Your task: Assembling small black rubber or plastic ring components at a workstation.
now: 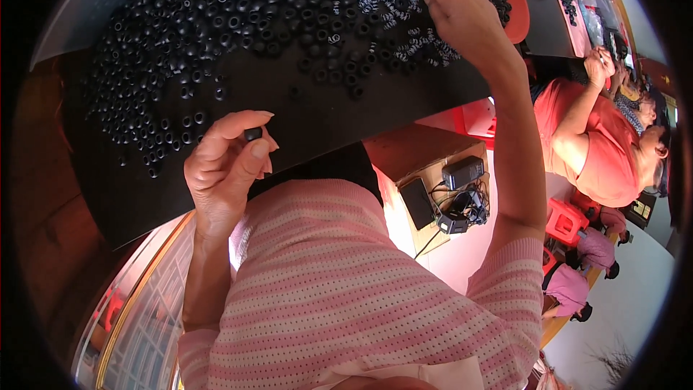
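Just inside the worktop's near edge, the left hand pinches a black cap; a slackened pinch could let it roll off there. Toward the worktop's far side, the right hand is at striped coils, grip untellable; tangling could drag several up together.

Along the near edge of the table, a bare strip is left where a hand could be passed sideways. Its left part is obstructed by the left hand. Toward the table's far side, any low pass is blocked by beads – strewn from left to middle – and by coils. At the table's far right, the way is narrowed by the right hand and closed off by a bowl.
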Tool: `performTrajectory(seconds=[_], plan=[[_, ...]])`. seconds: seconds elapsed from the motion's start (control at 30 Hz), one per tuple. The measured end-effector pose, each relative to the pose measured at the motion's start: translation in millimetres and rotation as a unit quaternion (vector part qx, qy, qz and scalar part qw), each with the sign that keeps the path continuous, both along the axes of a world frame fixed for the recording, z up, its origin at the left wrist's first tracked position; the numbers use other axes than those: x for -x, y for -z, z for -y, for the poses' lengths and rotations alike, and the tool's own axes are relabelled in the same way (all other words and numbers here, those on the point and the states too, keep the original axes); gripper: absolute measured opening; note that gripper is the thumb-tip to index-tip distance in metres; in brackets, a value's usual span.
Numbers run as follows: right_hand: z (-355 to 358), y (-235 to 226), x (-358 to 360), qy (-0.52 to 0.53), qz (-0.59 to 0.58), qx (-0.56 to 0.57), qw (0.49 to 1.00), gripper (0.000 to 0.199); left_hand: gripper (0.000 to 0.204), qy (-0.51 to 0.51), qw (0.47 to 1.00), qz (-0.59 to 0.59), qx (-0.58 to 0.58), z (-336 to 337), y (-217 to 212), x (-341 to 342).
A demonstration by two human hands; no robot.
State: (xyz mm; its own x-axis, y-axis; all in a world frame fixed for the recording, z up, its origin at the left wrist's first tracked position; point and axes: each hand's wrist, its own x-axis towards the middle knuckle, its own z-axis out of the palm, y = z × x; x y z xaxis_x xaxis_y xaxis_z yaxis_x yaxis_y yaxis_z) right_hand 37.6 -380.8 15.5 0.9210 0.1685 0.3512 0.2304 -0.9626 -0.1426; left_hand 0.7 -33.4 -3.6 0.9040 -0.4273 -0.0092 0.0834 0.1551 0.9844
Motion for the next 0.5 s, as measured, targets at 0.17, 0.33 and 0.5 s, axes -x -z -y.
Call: performTrajectory(seconds=[0.17,0.33,0.5], plan=[[2,-12,4,0.009,-0.071,-0.014,0.997,0.016,0.024,0.005,1.000,0.003,0.012,-1,1,0],[-16,-37,-19,0.055,-0.098,0.109,0.988,0.010,0.024,0.011,1.000,-0.005,0.002,-1,0,0],[-17,-44,-17,0.020,-0.119,0.149,0.981,0.010,0.024,0.005,1.000,-0.017,-0.009,-1,-1,0]])
